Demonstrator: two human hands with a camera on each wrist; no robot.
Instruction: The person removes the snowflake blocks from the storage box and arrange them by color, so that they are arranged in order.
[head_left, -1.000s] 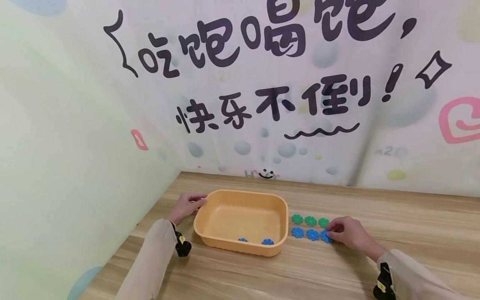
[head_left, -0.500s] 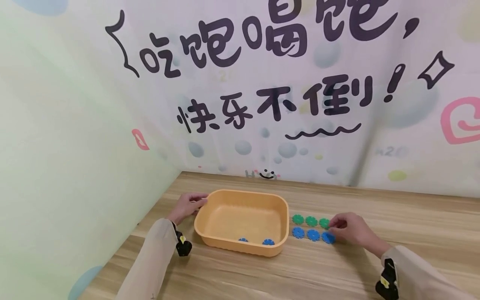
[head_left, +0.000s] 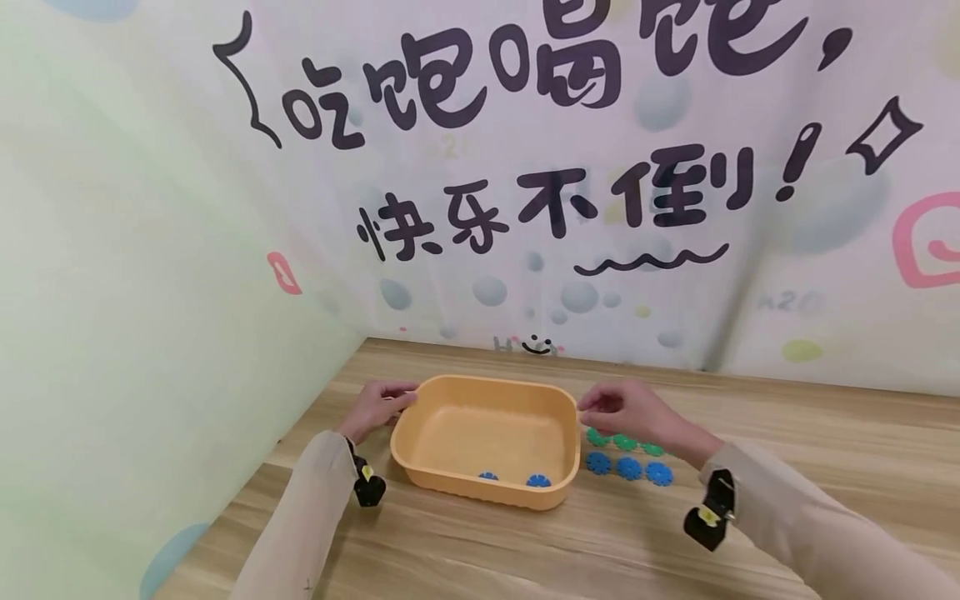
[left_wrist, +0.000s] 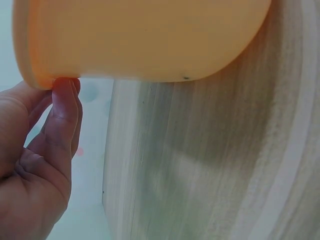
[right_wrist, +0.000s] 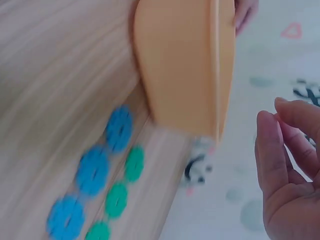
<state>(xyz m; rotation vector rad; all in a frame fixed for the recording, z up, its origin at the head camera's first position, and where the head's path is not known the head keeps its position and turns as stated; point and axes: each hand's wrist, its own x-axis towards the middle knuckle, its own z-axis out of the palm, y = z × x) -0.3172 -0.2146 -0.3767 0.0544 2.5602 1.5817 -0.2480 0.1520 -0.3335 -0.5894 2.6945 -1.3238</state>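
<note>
While the left hand (head_left: pixel 377 406) pinches its rim, the orange tray (head_left: pixel 450 482) lies lengthwise left-right, right hand (head_left: pixel 626 412) relaxed.

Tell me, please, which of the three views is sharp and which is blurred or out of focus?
Head view: sharp and evenly lit, the orange tray and the blue discs crisp. Right wrist view: motion blur smears the discs and the tray's wall; the right hand is soft. Left wrist view: the tray is too near, out of focus.

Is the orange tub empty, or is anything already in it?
Not empty. The orange plastic tub stands upright on the wooden table, with two blue flower-shaped discs lying on its floor by the near wall.
</note>
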